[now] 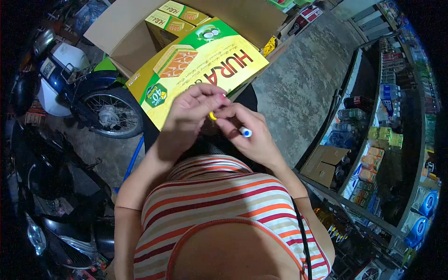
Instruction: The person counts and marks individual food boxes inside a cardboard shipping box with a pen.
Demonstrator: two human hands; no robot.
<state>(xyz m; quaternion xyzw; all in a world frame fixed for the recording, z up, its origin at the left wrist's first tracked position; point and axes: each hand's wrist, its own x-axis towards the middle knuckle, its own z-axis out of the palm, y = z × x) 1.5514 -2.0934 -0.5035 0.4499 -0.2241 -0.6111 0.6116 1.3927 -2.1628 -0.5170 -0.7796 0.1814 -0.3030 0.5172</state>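
Note:
My left hand (pixel 189 114) and my right hand (pixel 247 133) meet in front of my chest around a small marker (pixel 244 132) with a blue-and-white end. A yellow bit (pixel 212 116), maybe its cap, shows between the fingers of the left hand. The right hand grips the marker's body. Just beyond the hands lies a large yellow and green "HURA" cake box (pixel 205 70), tilted on my lap. Behind it stands an open cardboard carton (pixel 126 39) with several smaller HURA boxes (pixel 170 18) inside.
A motorbike (pixel 88 100) stands at the left, with another scooter (pixel 51 186) lower left. A shelf rack (pixel 373 140) with bottles, packets and a small cardboard box (pixel 324 163) runs along the right. Bare concrete floor (pixel 298 88) lies between.

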